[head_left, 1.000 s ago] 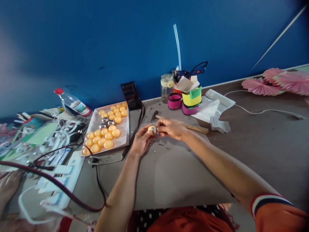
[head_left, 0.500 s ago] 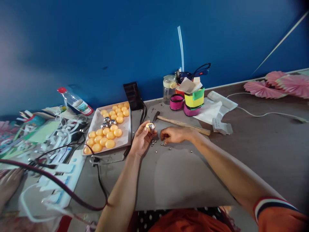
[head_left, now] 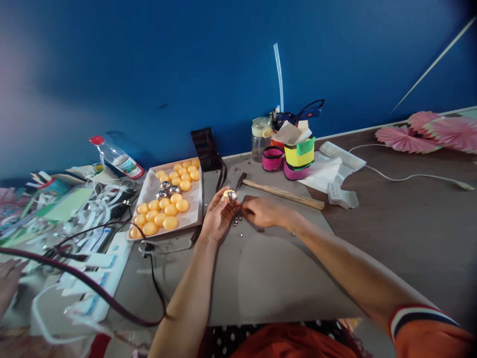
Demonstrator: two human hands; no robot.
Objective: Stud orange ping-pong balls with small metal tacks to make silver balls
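My left hand (head_left: 217,219) is closed around an orange ball partly covered with shiny silver studs (head_left: 231,196), held just above the table mat. Close beside it on the right, my right hand (head_left: 261,211) has its fingers curled and pinched towards the ball. Whatever its fingertips hold is too small to make out. Several loose silver studs (head_left: 237,221) lie on the mat below the hands. To the left, a shallow white box (head_left: 194,215) carries many plain orange balls (head_left: 170,223) and a few silver-covered ones (head_left: 165,185).
Behind my hands lies a wooden-handled hammer (head_left: 279,191). Farther back stand a dark phone (head_left: 206,149), a glass jar (head_left: 261,141) and a yellow fabric container (head_left: 299,155). Cables (head_left: 93,286) cross the left side, where another person's hand (head_left: 8,283) shows at the edge.
My right hand has moved left and slightly up from the loose studs towards the ball. My left hand has barely shifted with the ball. The other person's hand has slid left.
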